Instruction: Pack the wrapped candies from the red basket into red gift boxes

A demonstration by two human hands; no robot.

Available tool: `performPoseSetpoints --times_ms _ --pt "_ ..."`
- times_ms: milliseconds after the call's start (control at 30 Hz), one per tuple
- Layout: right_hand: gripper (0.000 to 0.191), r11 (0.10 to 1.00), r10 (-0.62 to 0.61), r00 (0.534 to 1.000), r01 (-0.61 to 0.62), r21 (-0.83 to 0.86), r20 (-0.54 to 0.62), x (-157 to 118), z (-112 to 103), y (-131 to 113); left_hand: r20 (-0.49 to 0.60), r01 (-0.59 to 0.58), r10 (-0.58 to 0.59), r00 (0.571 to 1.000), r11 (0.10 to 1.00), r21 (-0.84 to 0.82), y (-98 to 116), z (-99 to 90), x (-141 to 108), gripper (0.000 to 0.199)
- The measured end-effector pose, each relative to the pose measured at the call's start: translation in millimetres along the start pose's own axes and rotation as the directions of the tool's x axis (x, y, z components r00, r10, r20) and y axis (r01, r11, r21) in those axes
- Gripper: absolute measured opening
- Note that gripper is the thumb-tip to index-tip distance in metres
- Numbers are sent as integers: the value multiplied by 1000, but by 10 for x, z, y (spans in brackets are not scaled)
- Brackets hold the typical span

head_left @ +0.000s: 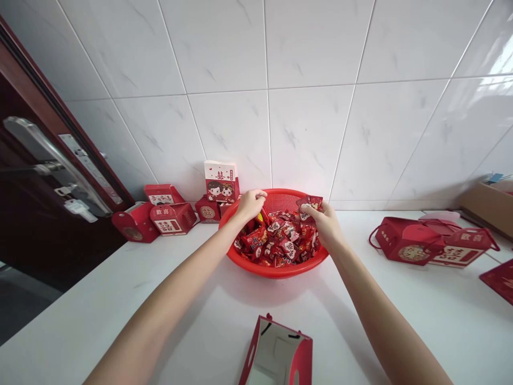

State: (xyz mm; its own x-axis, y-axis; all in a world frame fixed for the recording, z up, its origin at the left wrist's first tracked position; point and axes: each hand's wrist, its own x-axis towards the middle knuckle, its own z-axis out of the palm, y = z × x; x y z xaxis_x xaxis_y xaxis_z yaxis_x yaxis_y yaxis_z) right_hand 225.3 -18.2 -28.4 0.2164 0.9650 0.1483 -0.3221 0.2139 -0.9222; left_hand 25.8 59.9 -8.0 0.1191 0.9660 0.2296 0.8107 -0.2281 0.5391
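A red plastic colander (276, 272) stands on the white counter, heaped with small red wrapped candies (280, 240). Over its left side is my left hand (250, 204), fingers curled inward; whatever they hold, if anything, is hidden. My right hand (326, 222), at the colander's right rim, pinches a red candy packet (308, 207) between thumb and fingers, above the heap. Nearer to me, an open red gift box (302, 363) with a pale inside lies on the counter, partly cut off by the bottom of the view.
Red gift boxes (174, 219) stand at the back left beside a white and red box with cartoon figures (222, 179). More red boxes with cord handles (411, 240) are at the right, near a cardboard box (484, 206). A dark door (44, 160) borders the left; a tiled wall (304, 133) rises behind.
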Motion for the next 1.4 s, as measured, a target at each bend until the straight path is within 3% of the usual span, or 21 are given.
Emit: performPoseSetpoints --times_ms 267,433,633,900,1000,1067,1133,1200,1233,1333,1400 --pt "30 1000 22 1000 -22 -6 -13 -7 5 -12 162 -16 -27 986 966 257 -111 44 156 17" --pt "30 999 28 1000 -28 -19 -14 -1 5 -22 212 -23 -46 976 950 311 -144 99 154 35" --pt "32 999 41 999 -41 -34 -4 -6 10 -29 249 -35 -32 968 965 262 -147 110 143 44" --pt "30 999 45 999 -46 -18 -10 -27 25 -39 362 -126 107 926 992 31 -134 98 135 46" --pt "29 999 45 999 -45 -21 -6 -25 23 -37 443 -193 236 865 971 -140 -100 83 124 44" --pt "28 999 42 999 -42 -18 -2 -25 18 -30 507 -208 346 789 928 -309 -82 69 114 41" --pt "26 999 32 999 -32 -13 -1 -26 11 -20 564 -167 426 708 876 -452 -73 60 101 38" --pt "24 1000 18 1000 -18 -14 3 -27 6 -10 603 -90 451 658 842 -531 -73 67 91 39" --pt "24 1000 12 1000 -12 -17 5 -28 5 -8 597 -63 438 671 837 -544 -77 78 90 38" --pt "24 1000 9 1000 -9 -26 14 -30 8 -14 476 -74 326 816 877 -474 -110 125 109 29" --pt "24 999 14 1000 -13 -33 11 -32 13 -27 386 -101 258 886 918 -384 -144 153 132 22"
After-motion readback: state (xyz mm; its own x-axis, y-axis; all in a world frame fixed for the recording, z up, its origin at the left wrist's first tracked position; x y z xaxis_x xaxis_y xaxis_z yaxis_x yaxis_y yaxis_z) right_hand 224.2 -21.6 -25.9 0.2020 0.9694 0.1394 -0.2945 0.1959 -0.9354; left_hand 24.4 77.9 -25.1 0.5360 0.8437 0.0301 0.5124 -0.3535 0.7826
